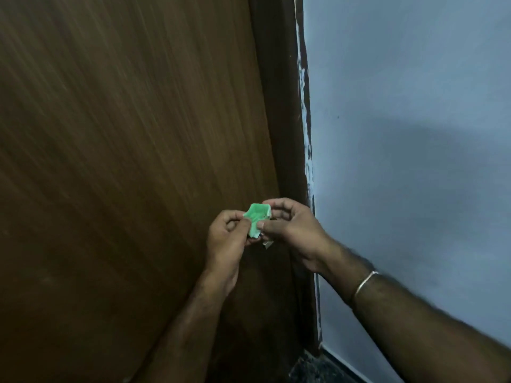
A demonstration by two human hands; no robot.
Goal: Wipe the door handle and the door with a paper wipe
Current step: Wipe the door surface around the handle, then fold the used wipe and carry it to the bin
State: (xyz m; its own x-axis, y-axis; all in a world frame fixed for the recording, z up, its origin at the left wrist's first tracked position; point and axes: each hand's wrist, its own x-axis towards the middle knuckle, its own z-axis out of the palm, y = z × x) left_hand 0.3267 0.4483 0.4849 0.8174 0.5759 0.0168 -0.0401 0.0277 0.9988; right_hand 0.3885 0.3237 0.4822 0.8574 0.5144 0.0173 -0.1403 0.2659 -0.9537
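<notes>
No lettering, brand, number or sign is showing legibly anywhere in this head view. The small green packet [257, 219] is carrying no print that can be made out, and the brown door [124, 161] and the blue wall [414, 134] beside it are bearing no markings that can be read.

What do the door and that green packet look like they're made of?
Door: wood or wood-look laminate, brown, with streaky grain and a dull sheen. Green packet: thin crinkled foil or plastic, probably; white at its edges, pinched by both hands.
</notes>
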